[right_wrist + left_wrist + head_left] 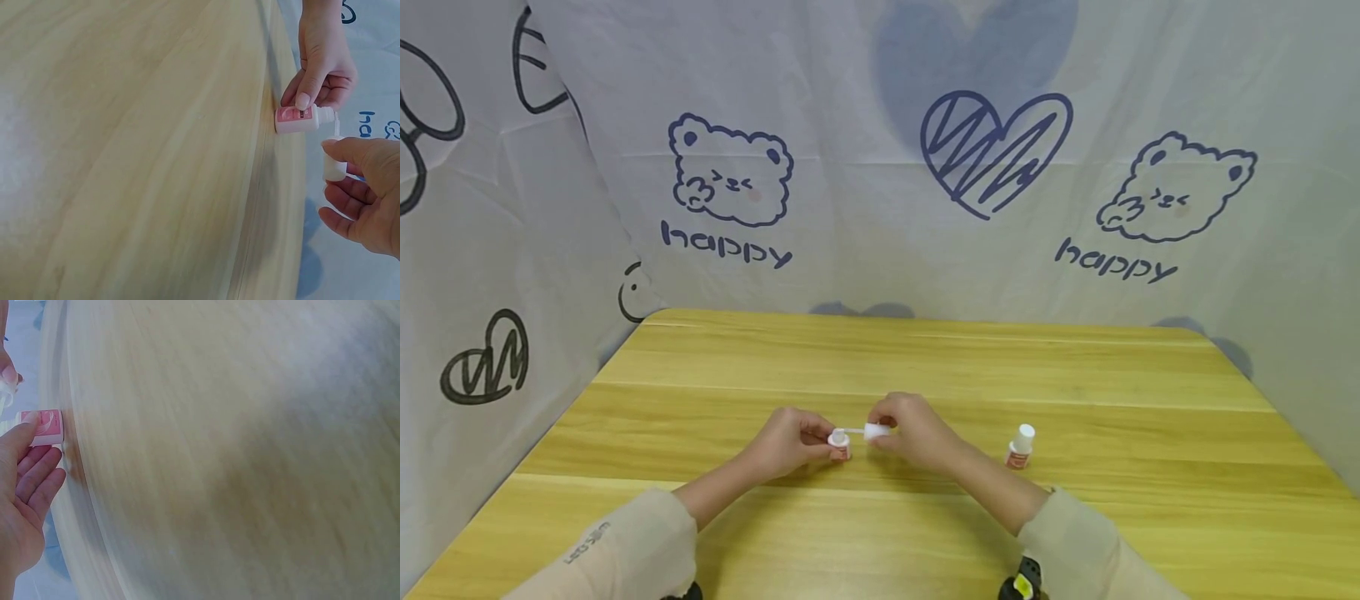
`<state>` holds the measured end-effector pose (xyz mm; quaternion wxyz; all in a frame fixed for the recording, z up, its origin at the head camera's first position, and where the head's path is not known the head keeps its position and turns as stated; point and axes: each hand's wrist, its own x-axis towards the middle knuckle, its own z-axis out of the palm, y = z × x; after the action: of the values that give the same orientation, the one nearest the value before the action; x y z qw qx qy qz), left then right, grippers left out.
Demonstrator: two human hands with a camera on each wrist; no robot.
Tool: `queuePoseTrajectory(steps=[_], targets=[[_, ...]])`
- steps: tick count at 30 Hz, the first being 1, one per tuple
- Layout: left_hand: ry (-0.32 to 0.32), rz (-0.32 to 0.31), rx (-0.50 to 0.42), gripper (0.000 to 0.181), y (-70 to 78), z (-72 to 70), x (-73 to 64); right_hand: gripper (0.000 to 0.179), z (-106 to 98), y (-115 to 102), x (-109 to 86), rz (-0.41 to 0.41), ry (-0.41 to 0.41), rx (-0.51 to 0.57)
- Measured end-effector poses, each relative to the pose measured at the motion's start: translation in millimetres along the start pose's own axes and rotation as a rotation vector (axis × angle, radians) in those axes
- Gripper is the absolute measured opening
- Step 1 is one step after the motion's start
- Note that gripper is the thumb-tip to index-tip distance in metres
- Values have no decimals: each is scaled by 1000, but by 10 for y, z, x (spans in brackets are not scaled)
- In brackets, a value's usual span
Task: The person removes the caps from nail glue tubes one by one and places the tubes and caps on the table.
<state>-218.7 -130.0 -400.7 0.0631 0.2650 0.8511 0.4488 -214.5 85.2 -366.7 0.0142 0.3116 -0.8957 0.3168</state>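
Note:
On the table, a small white bottle [839,448] with a pink label stands uncapped, its narrow white neck showing. My left hand [786,446] pinches it between thumb and fingers; the left wrist view shows the thumb on the pink label [50,419]. Just to the right, my right hand [917,433] holds a white brush cap [876,432] by its sides, turned sideways. From the cap a thin pale stem [854,431] points left toward the bottle's mouth. In the right wrist view the stem's tip is beside the neck [326,115]; whether they touch, I cannot tell.
A second bottle [1019,450] with a white cap and reddish label stands upright to the right of my right hand. The wooden table [925,358] reaches back to a white cloth [850,208] printed with hearts and bears.

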Motion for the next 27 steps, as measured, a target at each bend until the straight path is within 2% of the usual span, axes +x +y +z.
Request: queuePoseTrajectory(steps=[7, 14, 21, 27], targets=[[-1, 9, -8, 17, -7, 2, -4, 10, 9, 56, -47, 34, 14, 48], [17, 15, 4, 17, -8, 5, -2, 8, 48, 155, -95, 44, 46, 148], [28, 17, 8, 18, -5, 4, 0, 12, 123, 247, -161, 135, 62, 331], [34, 17, 23, 19, -2, 7, -6, 15, 186, 304, -209, 217, 93, 418]])
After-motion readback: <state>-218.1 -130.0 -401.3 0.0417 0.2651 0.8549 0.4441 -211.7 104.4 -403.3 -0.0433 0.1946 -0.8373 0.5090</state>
